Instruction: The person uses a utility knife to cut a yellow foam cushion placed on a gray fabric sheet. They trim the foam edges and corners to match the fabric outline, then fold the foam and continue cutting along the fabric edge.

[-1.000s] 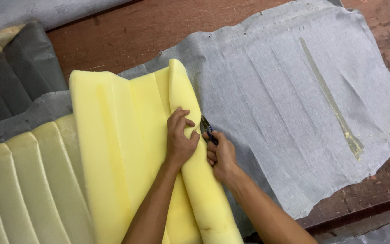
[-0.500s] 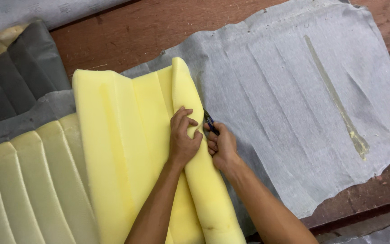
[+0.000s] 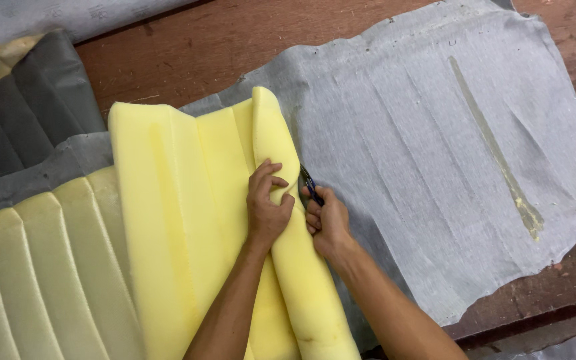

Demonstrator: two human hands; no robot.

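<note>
step in hand: we judge we are separating the yellow foam (image 3: 188,220) from the grey backing fabric (image 3: 435,167), working along the seam where the rolled foam edge meets the cloth.
left hand: our left hand (image 3: 267,207) is curled over the rolled foam edge, fingers pressed down on it and pulling it back from the fabric.
right hand: our right hand (image 3: 325,223) is closed around a small dark-handled cutting tool (image 3: 310,185), its tip aimed into the crease just beside the foam roll; we cannot tell scissors from blade.
where the foam is: it lies across the lower left part of the surface (image 3: 188,53), folded up over itself, with its rolled edge running from mid-surface down to the near edge.
next move calls for: in our judgement, a firm pull on the roll so the crease opens, and short careful strokes that keep the tip off our left fingers and out of the cloth.
around: a quilted pale yellow panel (image 3: 35,267) at the near left corner, dark grey upholstery (image 3: 28,113) toward the far left, a yellowish glue streak (image 3: 495,153) on the fabric at the right.
in the way: the foam roll hides the crease itself.
</note>
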